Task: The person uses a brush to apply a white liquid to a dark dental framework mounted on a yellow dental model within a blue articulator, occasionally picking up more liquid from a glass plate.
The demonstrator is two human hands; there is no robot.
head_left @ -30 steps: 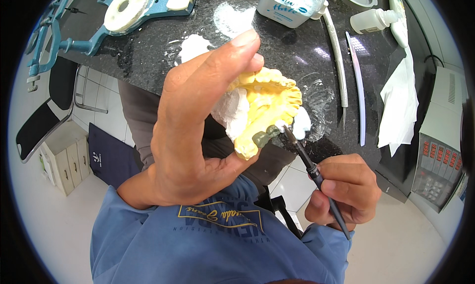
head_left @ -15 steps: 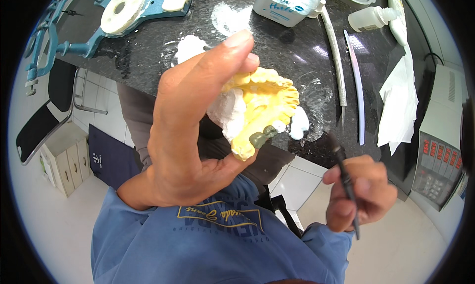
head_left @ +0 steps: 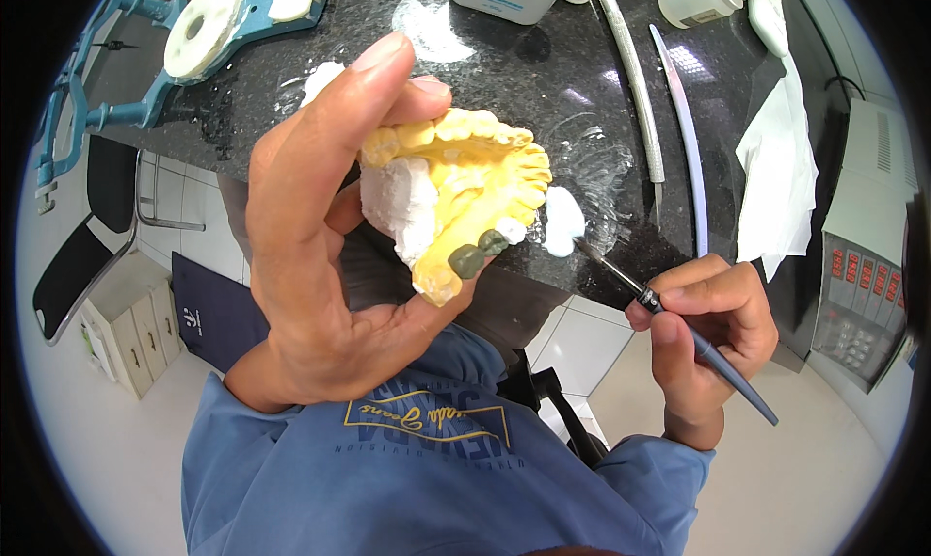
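We hold the yellow dental cast [head_left: 465,183] up in our left hand [head_left: 320,255], fingers clamped around its white plaster base, above the dark surface [head_left: 504,62]. Our right hand [head_left: 713,333], just beside it, grips a thin brush [head_left: 669,316] whose tip touches a white blob [head_left: 562,234]. The cast shows two grey teeth.

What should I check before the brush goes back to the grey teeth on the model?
1. Left hand grips the yellow plaster dental model firmly: ok.
2. Two grey crowns face up and unobstructed: ok.
3. Right hand holds the thin dark-handled brush like a pen: ok.
4. Brush tip touches the white blob on the black stone counter: ok.
5. Material loaded on the bristles: cannot tell.
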